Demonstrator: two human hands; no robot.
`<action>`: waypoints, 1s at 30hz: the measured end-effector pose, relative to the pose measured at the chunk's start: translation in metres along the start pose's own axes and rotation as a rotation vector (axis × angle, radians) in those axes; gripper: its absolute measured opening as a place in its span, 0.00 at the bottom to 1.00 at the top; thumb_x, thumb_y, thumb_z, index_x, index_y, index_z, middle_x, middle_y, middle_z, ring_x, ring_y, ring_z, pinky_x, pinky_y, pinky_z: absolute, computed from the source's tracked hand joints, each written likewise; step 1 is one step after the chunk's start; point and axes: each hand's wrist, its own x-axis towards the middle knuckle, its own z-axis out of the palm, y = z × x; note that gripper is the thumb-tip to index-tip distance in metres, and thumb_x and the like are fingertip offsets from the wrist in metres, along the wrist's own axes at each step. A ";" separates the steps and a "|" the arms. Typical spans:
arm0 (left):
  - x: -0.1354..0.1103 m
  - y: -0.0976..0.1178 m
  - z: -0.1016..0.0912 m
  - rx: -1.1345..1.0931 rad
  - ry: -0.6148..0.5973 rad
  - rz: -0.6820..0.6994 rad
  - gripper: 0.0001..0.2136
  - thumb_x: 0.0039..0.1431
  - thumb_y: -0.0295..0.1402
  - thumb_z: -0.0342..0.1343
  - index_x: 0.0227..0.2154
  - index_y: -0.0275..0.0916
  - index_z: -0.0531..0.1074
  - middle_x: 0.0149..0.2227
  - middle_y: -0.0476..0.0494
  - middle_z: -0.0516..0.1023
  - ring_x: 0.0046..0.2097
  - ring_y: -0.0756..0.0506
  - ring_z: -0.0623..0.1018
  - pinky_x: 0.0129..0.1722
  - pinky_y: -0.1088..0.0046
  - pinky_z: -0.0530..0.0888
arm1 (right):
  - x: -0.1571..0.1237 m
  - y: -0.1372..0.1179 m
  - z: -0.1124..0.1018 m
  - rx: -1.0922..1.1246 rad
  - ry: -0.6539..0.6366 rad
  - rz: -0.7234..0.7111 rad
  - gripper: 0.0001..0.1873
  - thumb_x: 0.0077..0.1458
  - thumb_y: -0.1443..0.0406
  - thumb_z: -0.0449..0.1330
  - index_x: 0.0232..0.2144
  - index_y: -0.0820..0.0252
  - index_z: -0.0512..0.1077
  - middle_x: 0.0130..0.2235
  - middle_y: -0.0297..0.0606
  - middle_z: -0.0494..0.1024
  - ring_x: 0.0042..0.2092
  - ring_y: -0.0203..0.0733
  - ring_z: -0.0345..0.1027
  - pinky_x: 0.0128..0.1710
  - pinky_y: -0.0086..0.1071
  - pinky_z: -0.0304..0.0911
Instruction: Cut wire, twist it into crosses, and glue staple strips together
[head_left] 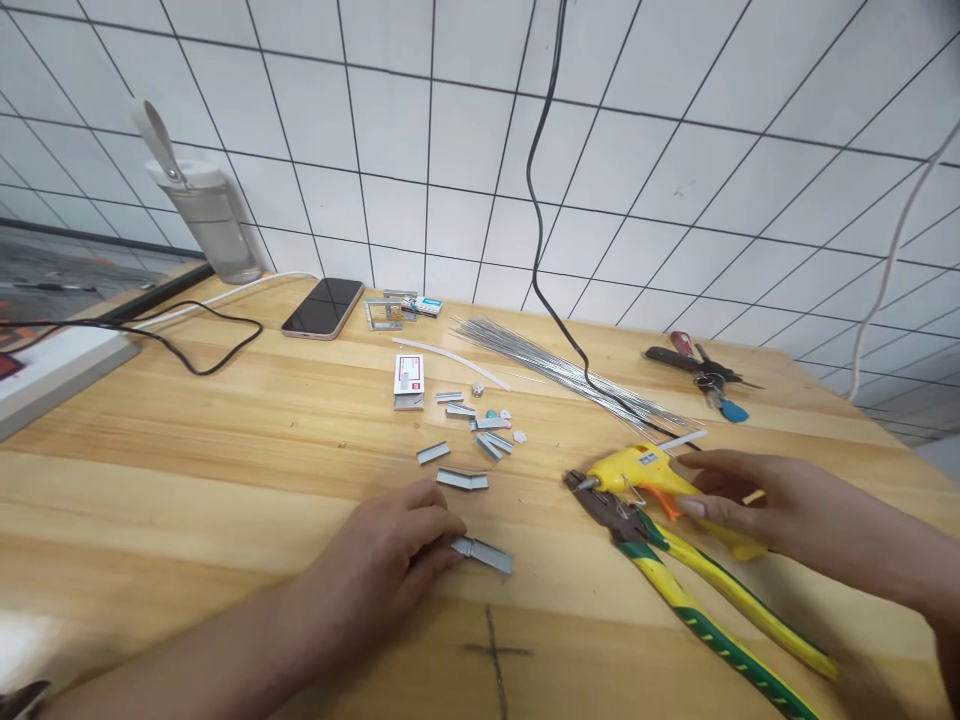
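Observation:
My left hand point(390, 560) rests on the wooden table point(187, 470), fingers closed on one end of a grey strip of staples point(484, 554) lying flat. Further staple strips point(462, 479) lie scattered just beyond it. My right hand point(739, 500) lies over the handle of a yellow hot-glue gun point(637, 470), fingers curled around it; the nozzle points left. Yellow-and-green-handled pliers point(697, 600) lie beneath and in front of the glue gun.
A small staple box point(409, 378), a bundle of thin wires point(570, 375), a phone point(323, 307), a water bottle point(206, 215), keys point(709, 380), a black cable point(544, 200) hanging down the tiled wall, and a pen-drawn cross point(495, 652) on the table.

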 end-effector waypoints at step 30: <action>0.003 0.002 -0.003 0.037 -0.018 0.059 0.05 0.57 0.26 0.52 0.31 0.37 0.73 0.33 0.46 0.72 0.37 0.49 0.73 0.34 0.77 0.67 | -0.037 -0.095 0.096 0.159 -0.178 -0.475 0.10 0.57 0.69 0.50 0.36 0.56 0.70 0.32 0.37 0.68 0.32 0.40 0.67 0.31 0.33 0.64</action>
